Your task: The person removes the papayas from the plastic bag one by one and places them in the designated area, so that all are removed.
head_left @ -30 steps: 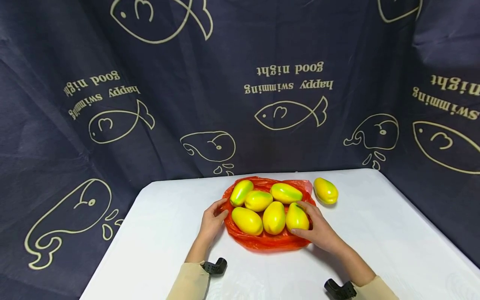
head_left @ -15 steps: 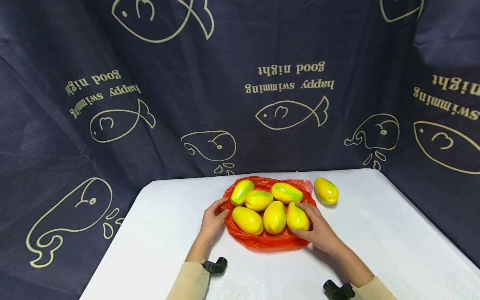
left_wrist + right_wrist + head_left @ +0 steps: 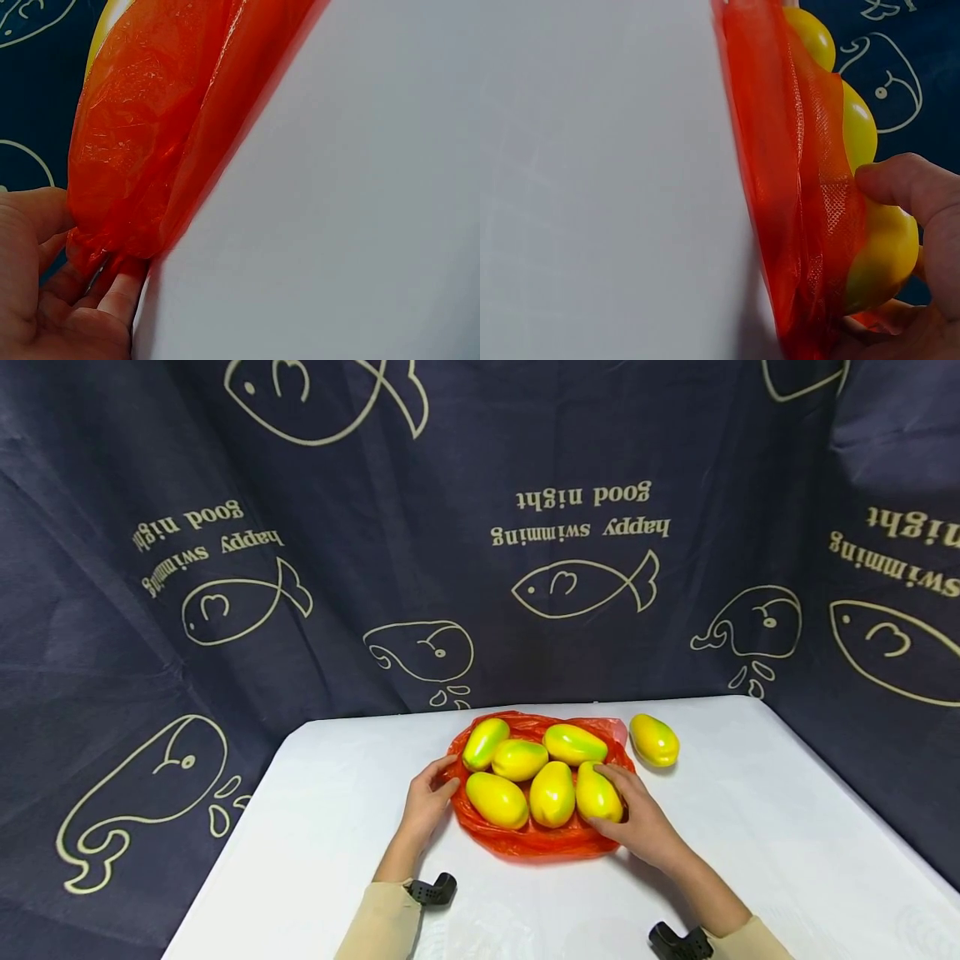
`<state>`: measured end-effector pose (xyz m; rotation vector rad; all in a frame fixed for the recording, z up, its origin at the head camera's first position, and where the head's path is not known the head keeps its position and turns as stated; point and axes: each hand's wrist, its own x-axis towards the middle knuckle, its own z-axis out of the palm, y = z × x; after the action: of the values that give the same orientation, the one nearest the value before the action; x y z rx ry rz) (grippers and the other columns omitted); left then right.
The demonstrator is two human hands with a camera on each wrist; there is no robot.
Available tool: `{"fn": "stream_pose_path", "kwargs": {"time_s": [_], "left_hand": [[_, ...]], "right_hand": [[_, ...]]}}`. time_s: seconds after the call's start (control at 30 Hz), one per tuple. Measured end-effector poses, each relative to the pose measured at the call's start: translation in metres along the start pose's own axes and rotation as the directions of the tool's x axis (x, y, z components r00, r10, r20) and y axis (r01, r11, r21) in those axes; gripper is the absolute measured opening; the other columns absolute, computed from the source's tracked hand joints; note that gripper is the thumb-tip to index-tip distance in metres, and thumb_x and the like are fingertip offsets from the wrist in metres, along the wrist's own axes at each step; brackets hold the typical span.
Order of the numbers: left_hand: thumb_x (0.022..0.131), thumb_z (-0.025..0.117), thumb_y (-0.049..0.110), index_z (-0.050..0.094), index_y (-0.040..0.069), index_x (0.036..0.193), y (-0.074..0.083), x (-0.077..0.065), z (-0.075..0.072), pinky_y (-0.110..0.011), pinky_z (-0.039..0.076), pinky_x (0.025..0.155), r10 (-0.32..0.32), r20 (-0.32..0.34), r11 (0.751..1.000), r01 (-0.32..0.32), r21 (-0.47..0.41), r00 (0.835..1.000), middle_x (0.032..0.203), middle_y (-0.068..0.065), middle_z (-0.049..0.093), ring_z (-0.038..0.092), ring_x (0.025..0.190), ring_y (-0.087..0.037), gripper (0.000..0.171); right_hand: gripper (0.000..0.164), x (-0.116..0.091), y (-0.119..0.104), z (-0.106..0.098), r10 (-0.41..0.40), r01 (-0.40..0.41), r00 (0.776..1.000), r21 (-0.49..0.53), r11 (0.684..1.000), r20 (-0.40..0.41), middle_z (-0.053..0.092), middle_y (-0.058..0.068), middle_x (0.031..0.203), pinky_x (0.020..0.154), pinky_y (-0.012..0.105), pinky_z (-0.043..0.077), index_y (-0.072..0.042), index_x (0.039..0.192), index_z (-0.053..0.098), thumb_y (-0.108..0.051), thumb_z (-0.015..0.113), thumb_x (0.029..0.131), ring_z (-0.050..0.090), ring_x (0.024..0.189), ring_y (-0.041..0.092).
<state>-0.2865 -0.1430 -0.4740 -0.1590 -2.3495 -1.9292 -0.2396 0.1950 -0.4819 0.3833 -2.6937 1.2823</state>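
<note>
Red plastic bag (image 3: 517, 846), 1: on the white table (image 3: 315, 827), mouth open, 6 yellow-green fruits (image 3: 552, 794) inside. Loose fruit (image 3: 655, 740), 1: just beside the bag's far right side. Left hand (image 3: 424, 802): partly curled, bag's left edge between thumb and fingers. Right hand (image 3: 639, 814): half open, curled round the near right fruit (image 3: 597, 793).

Count stands at seven yellow-green fruits (image 3: 552, 794), six within one red plastic bag (image 3: 525, 846) and one outside, two hands (image 3: 426, 800), two black wrist devices (image 3: 440, 889), one bench (image 3: 540, 906).
</note>
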Motion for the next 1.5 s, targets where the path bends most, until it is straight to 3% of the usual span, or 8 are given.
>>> {"fn": "stream_pose_path", "kwargs": {"time_s": [0.3,0.67,0.77,0.87,0.97,1.1,1.33,1.5], "left_hand": [[0.095,0.059,0.001,0.058,0.0,0.136,0.001,-0.001,0.001,-0.049,0.042,0.115,-0.025,-0.012,1.0,0.025,-0.001,1.0,0.142,-0.02,0.057,0.054,0.131,-0.035,0.042],[0.095,0.059,0.0,0.056,-0.002,0.137,-0.001,0.002,0.0,-0.051,0.04,0.116,0.004,0.001,1.0,-0.004,-0.019,1.0,0.143,-0.024,0.055,0.052,0.134,-0.038,0.042],[0.095,0.059,0.001,0.056,-0.002,0.137,-0.001,0.002,0.0,-0.05,0.04,0.116,-0.005,0.003,1.0,0.005,-0.021,1.0,0.144,-0.023,0.054,0.051,0.135,-0.037,0.043],[0.095,0.059,0.001,0.057,-0.001,0.138,-0.002,0.002,0.001,-0.049,0.04,0.116,-0.01,0.001,1.0,0.01,-0.02,1.0,0.144,-0.022,0.055,0.051,0.135,-0.037,0.043],[0.095,0.059,0.001,0.057,-0.001,0.137,-0.002,0.001,0.0,-0.05,0.041,0.115,-0.005,-0.004,1.0,0.005,-0.007,1.0,0.143,-0.022,0.055,0.052,0.134,-0.037,0.042],[0.095,0.059,0.001,0.057,-0.001,0.137,-0.001,0.001,0.0,-0.05,0.04,0.116,-0.005,-0.007,1.0,0.005,-0.006,1.0,0.143,-0.022,0.056,0.051,0.135,-0.037,0.042],[0.095,0.059,0.001,0.058,-0.001,0.136,-0.001,0.001,0.0,-0.05,0.041,0.115,-0.003,-0.008,1.0,0.003,-0.007,1.0,0.142,-0.022,0.056,0.052,0.133,-0.037,0.041],[0.096,0.059,0.003,0.059,0.003,0.137,-0.017,0.009,0.001,-0.049,0.041,0.115,-0.007,-0.016,1.0,0.007,-0.006,1.0,0.143,-0.019,0.057,0.053,0.134,-0.035,0.041]], "right_hand": [[0.076,-0.002,-0.001,-0.003,-0.005,0.004,0.999,-0.016,1.0,-0.038,0.034,0.02,0.154,0.109,0.069,0.038,-0.011,0.149,0.041,-0.013,0.077,0.083,0.039,0.137,0.044],[0.076,-0.003,-0.007,-0.014,-0.045,0.049,0.988,0.019,0.999,-0.147,0.036,0.017,0.155,0.107,0.068,0.039,-0.016,0.15,0.042,-0.01,0.077,0.083,0.036,0.14,0.042],[0.075,-0.004,-0.007,-0.016,-0.046,0.053,0.983,0.036,0.998,-0.179,0.035,0.016,0.156,0.106,0.057,0.047,-0.017,0.151,0.041,-0.009,0.075,0.084,0.037,0.14,0.04],[0.075,-0.004,-0.008,-0.019,-0.04,0.054,0.978,0.063,0.997,-0.205,0.034,0.014,0.158,0.099,0.029,0.054,-0.018,0.151,0.041,-0.008,0.075,0.085,0.04,0.137,0.037],[0.074,-0.004,-0.009,-0.021,-0.035,0.058,0.973,0.095,0.994,-0.23,0.033,0.012,0.159,0.09,0.008,0.047,-0.019,0.151,0.042,-0.007,0.074,0.085,0.041,0.136,0.034],[0.073,-0.005,-0.01,-0.024,-0.032,0.063,0.964,0.108,0.992,-0.266,0.034,0.01,0.158,0.087,0.005,0.045,-0.02,0.151,0.043,-0.006,0.073,0.086,0.043,0.132,0.026],[0.071,-0.005,-0.01,-0.031,-0.02,0.068,0.944,0.135,0.988,-0.33,0.035,0.005,0.157,0.086,0.0,0.043,-0.021,0.15,0.046,-0.004,0.072,0.086,0.033,0.125,-0.007],[0.07,-0.004,-0.007,-0.039,0.003,0.056,0.931,0.153,0.987,-0.365,0.035,0.008,0.155,0.085,0.0,0.043,-0.018,0.149,0.047,-0.002,0.071,0.085,0.033,0.125,-0.009]]}}
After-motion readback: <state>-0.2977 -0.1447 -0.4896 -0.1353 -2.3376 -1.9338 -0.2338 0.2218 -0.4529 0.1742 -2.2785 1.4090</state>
